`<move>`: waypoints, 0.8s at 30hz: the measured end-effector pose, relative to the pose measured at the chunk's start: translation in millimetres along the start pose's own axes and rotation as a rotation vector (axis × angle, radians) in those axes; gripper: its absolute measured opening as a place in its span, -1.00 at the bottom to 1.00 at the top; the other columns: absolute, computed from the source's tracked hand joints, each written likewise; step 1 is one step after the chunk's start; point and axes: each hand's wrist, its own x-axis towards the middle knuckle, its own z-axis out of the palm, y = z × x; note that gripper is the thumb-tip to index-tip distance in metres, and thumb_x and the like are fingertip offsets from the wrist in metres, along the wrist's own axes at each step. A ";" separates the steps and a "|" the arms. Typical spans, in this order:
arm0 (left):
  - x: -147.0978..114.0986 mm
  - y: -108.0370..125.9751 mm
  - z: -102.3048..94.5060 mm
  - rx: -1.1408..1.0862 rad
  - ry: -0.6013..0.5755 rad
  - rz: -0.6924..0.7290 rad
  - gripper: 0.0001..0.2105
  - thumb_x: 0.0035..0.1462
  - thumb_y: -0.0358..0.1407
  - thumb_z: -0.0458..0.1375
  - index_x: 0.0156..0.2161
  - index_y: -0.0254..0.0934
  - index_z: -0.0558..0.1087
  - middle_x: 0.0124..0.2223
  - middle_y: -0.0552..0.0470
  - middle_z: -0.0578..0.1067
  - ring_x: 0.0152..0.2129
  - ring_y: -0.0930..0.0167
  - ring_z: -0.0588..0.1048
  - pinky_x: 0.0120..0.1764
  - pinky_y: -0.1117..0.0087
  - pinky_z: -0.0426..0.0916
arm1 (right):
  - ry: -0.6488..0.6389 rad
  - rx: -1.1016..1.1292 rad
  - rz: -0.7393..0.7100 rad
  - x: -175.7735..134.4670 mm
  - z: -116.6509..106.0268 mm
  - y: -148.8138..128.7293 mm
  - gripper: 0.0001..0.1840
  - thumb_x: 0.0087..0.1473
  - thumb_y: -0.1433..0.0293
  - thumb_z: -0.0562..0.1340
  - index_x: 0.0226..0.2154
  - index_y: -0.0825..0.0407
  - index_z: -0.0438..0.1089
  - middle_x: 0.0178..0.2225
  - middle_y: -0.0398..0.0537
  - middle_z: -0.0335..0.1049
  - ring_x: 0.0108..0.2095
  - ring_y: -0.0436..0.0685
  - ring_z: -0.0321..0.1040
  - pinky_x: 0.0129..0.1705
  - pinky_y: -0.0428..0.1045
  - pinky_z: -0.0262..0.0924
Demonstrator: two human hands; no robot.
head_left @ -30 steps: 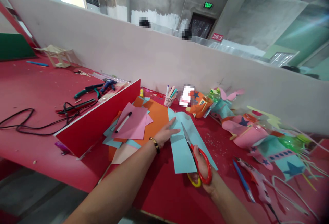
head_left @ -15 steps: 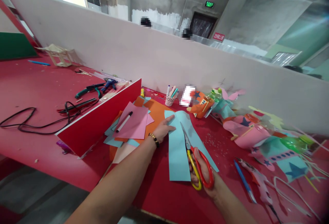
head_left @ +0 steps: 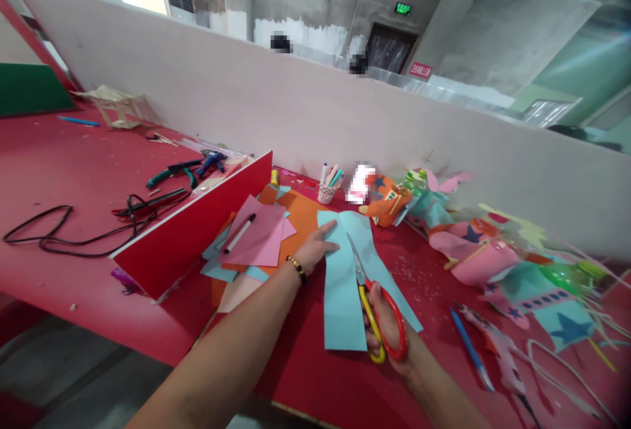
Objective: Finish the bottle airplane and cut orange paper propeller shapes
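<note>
The light-blue paper sheet (head_left: 344, 301) looks to me mostly slit, far end uncut, near the red surface (head_left: 305, 383)'s front edge, left hand (head_left: 311, 253)'s grip spread on it, right hand (head_left: 388, 324)'s wrapped round red-and-yellow-handled metal scissors (head_left: 362, 274).

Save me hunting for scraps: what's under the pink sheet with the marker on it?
Orange paper, light blue pieces and another pink piece stick out around the pink sheet; whatever it covers completely can't be seen.

Red-yellow scissors (head_left: 361, 274) in part-slit blue paper (head_left: 342, 291)

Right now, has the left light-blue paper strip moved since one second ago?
Yes: the left light-blue paper strip has swung left at its lower end, toward the red divider.
</note>
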 end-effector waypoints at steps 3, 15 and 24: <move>-0.3 0.1 -0.1 -0.007 -0.004 0.005 -0.22 -0.18 -0.47 0.27 0.22 -0.24 0.18 0.14 -0.14 0.35 -0.10 0.26 0.44 -0.10 0.32 0.37 | 0.015 -0.007 -0.013 1.6 -2.5 2.3 -0.38 -0.03 -0.20 0.07 -0.57 0.04 0.13 -0.69 -0.34 0.06 -0.84 -0.22 -0.05 -0.84 -0.25 -0.18; -2.7 0.2 3.1 -0.026 -0.010 -0.046 -0.18 -0.18 -0.47 0.28 0.25 -0.26 0.13 0.05 -0.16 0.42 -0.25 0.30 0.48 -0.19 0.31 0.39 | -0.064 -0.069 0.062 3.6 2.5 -8.9 -0.32 -0.07 -0.26 0.00 -0.62 0.03 0.20 -0.86 -0.32 0.02 -0.86 -0.14 -0.05 -0.81 -0.20 -0.07; -0.4 -3.8 2.2 -0.037 -0.034 -0.033 -0.15 -0.20 -0.47 0.29 0.26 -0.26 0.10 -0.02 -0.15 0.46 -0.31 0.35 0.48 -0.21 0.33 0.38 | -0.058 -0.068 -0.003 5.2 7.4 -9.1 -0.32 -0.07 -0.25 0.01 -0.63 0.04 0.21 -0.86 -0.31 0.03 -0.86 -0.14 -0.08 -0.82 -0.20 -0.07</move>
